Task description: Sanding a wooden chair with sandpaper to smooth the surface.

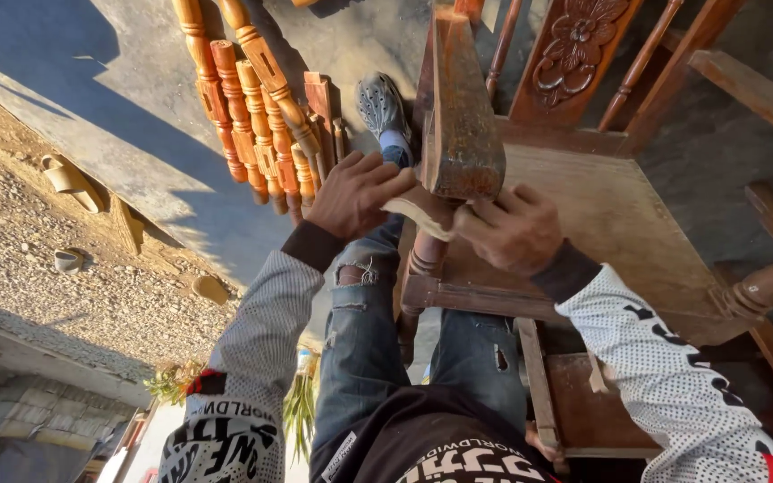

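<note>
Both hands, left (pixel 353 194) and right (pixel 512 228), are pressed on sandpaper (pixel 420 213) under the armrest (pixel 461 107); knuckles could be scraped there.

Outdoor woodworking yard, unfinished carved wooden chair (pixel 583 179) under way, row of turned wooden spindles (pixel 257 98) on the concrete ground (pixel 136 80), wood offcuts (pixel 69 179) scattered over gravel (pixel 38 286)

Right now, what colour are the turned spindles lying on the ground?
Orange-brown, the turned spindles show best in the head view.
</note>
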